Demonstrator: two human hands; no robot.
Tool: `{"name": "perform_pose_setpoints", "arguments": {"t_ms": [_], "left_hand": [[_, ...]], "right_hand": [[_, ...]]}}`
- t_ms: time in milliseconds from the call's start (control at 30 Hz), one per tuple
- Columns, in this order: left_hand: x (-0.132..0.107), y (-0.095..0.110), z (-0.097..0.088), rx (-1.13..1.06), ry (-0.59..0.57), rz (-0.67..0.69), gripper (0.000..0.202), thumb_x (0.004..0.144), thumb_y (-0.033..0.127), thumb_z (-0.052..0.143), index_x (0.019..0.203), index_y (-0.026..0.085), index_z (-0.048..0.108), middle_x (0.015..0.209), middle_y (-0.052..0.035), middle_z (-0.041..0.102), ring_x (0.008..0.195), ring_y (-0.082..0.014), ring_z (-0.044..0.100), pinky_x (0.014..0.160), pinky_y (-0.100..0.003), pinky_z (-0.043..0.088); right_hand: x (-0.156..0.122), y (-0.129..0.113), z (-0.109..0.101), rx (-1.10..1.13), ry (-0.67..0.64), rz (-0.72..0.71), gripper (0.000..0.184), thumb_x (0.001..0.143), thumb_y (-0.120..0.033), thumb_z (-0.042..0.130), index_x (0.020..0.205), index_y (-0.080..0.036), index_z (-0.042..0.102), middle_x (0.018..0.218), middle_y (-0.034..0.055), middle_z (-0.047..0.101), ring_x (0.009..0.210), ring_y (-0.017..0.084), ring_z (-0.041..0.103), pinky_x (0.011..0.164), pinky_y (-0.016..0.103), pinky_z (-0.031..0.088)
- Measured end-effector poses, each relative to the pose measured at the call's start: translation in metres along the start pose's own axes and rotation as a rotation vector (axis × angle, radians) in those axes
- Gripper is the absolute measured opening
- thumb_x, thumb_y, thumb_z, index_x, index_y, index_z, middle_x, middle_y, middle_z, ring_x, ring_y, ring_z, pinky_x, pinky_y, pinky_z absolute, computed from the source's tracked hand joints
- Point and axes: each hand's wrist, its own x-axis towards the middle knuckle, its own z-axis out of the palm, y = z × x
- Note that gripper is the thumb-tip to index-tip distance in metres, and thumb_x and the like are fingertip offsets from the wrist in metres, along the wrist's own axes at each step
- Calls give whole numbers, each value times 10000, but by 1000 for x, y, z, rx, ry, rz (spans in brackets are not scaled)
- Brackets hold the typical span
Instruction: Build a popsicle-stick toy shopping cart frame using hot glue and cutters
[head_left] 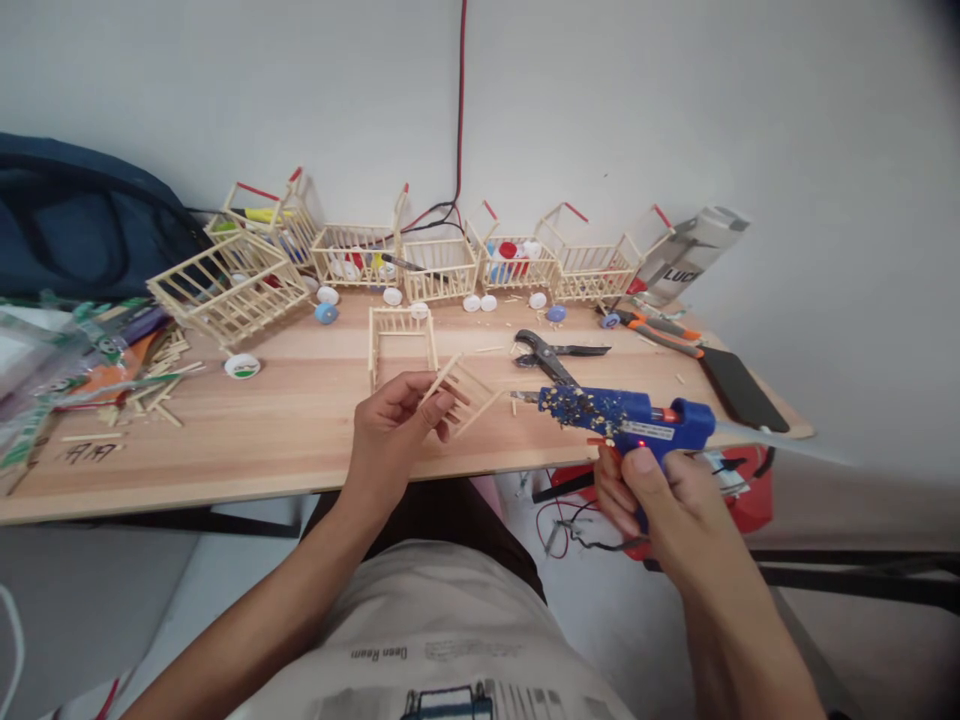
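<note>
Pinched in my left hand (409, 415) is a small wooden stick frame (471, 393) with several crossbars, held tilted above the table. My right hand (649, 490) grips a blue hot glue gun (630, 415) with a lit red light and a clear glue stick (780, 440) coming out of its back. Dark and pale crumbs coat the gun's front. Its nozzle (525, 397) points left, close to the frame's right corner; whether they touch I cannot tell. Just behind my left hand, a larger stick frame (403, 322) lies on the wooden table (285, 440).
Several miniature stick shopping carts (439, 270) with bottle-cap wheels line the wall. Black pliers (551, 355), orange-handled pliers (660, 328) and a dark phone (742, 388) lie to the right. Loose sticks (169, 380) and plastic packaging (52, 370) cover the left end, near a blue bag (90, 220).
</note>
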Motion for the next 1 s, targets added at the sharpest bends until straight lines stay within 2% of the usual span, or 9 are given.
{"name": "perform_pose_setpoints", "arguments": {"t_ms": [200,500,767,1000], "left_hand": [[-1,-4,2,-27,19,-39,126,787,254,738,863,156,713,715,0,693,540,-66,557,510,-175,474],[-4,-4,1,61,-6,-23,105,785,246,736,844,161,718,742,-2,702,523,-56,546,510,-173,468],[-4,-2,0,69,-35,-24,84,776,236,742,832,176,722,743,10,694,527,-50,537,516,-166,456],[-4,-2,-1,68,-11,-23,120,792,260,725,845,154,709,752,-8,697,533,-68,540,523,-192,465]], "right_hand": [[-1,-4,1,-5,-23,-17,447,950,-511,464,633,-202,406,548,-53,337,440,66,316,431,253,231],[-3,-6,1,-50,32,-1,441,938,-532,474,647,-206,415,518,-56,345,434,76,321,432,255,233],[-2,-6,-2,-60,4,-2,431,938,-524,482,656,-204,415,537,-55,340,443,74,332,433,252,246],[-2,-8,-1,-39,-1,-4,422,945,-516,473,665,-204,427,543,-54,341,443,75,333,431,255,244]]}}
